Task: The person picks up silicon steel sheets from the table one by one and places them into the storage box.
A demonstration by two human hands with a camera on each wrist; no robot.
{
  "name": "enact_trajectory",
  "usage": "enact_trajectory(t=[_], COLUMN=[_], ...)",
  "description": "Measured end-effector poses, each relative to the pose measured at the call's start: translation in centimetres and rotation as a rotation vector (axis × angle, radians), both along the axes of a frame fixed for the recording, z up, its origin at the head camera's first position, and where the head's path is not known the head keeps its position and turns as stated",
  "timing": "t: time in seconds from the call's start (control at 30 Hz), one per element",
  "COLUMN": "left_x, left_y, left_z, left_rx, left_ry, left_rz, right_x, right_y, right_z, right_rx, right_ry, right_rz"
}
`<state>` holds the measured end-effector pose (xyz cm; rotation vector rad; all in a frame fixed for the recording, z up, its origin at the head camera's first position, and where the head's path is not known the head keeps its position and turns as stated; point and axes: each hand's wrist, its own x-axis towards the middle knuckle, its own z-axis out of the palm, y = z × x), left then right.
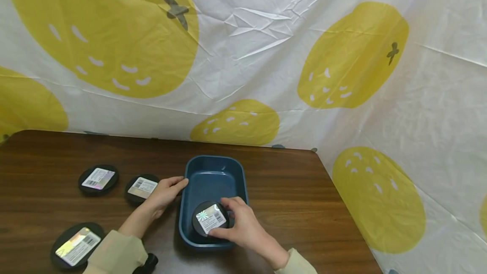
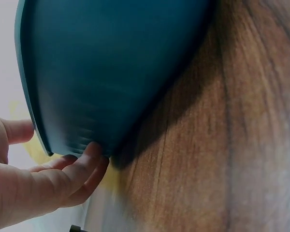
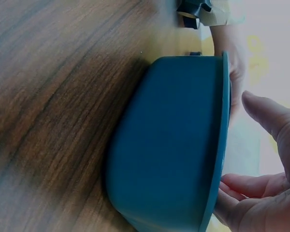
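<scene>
A blue rectangular tray stands on the wooden table. My left hand holds its left side, with the thumb at the rim and the other fingers against the outer wall. At the tray's near end is a round black disc with a white barcode label and a shiny sticker. My right hand reaches over the tray's right edge and holds this disc by its right side, thumb at the near edge and fingers at the far edge. From the right wrist the tray's wall hides most of the disc.
Left of the tray lie more labelled black discs: one at the back left, one beside my left hand, and a larger one near my left sleeve. Behind the table hangs a white cloth printed with yellow fruit.
</scene>
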<state>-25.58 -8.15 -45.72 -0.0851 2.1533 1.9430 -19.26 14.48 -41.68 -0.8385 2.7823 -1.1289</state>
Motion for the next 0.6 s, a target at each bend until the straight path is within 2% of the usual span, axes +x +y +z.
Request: enact_trajectory(t=[0.3, 0.47, 0.6], left_x=[0.01, 0.09, 0.14], left_y=[-0.42, -0.77, -0.95], left_z=[0.24, 0.56, 0.77], left_rx=[0.011, -0.014, -0.034], left_ry=[0.021, 0.055, 0.055], left_rz=[-0.009, -0.006, -0.005], right_x=[-0.35, -0.4, -0.36], right_y=[0.42, 0.64, 0.89], right_z=[0.0, 0.03, 0.13], right_rx=[-0.087, -0.123, -0.153], right_ry=[0.065, 0.1, 0.118], right_rz=[-0.013, -0.047, -0.076])
